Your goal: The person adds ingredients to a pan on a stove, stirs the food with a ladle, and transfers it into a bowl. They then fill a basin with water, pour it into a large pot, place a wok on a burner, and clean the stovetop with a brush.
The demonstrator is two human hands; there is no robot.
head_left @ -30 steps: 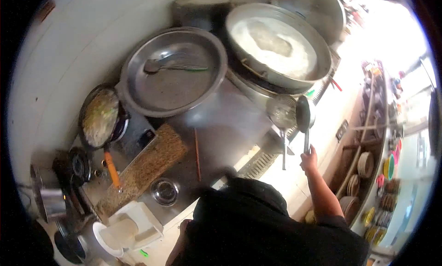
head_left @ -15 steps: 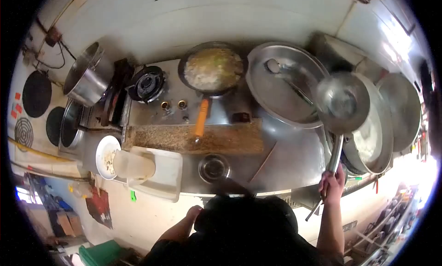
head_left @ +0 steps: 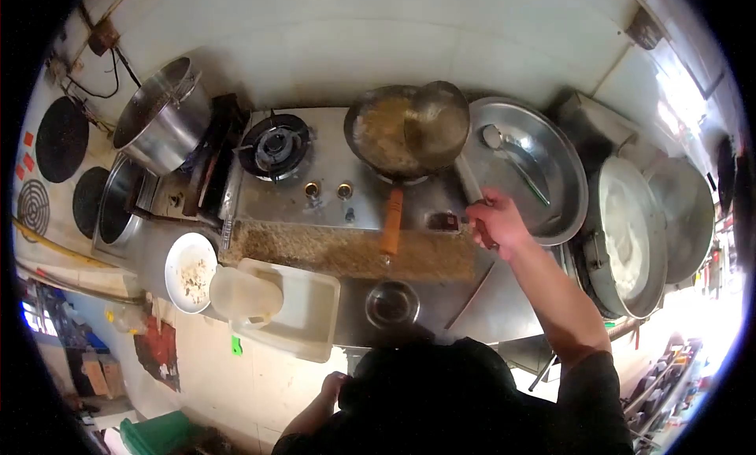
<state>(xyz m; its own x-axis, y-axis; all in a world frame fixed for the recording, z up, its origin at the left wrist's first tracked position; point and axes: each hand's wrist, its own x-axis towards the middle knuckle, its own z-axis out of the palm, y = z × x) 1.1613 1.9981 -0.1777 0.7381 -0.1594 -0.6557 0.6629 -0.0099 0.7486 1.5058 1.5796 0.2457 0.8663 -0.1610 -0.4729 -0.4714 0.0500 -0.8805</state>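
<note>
Fingers (head_left: pixel 482 211) of your right hand (head_left: pixel 502 222) grip a big round metal ladle (head_left: pixel 439 128) by its handle; bowl's over the right side of a dark, orange-handled round pan (head_left: pixel 374 136), contact unclear. Wide silver metal basin (head_left: pixel 565 175) just right. Your left hand (head_left: pixel 334 386): can't tell its grip.

Right hand (head_left: pixel 496 221) holding large grey metal ladle (head_left: pixel 438 124) over dark round wok (head_left: pixel 372 136)

The ladle's bowl is hiding the wok's right part; an orange handle (head_left: pixel 391 228) is pointing toward the near side. Right of the wok, a wide silver steel basin (head_left: pixel 557 159) is holding a long-handled metal spoon (head_left: pixel 492 137). The left hand (head_left: pixel 335 386) is hanging beside dark clothing (head_left: pixel 441 404), its grip unclear.
</note>
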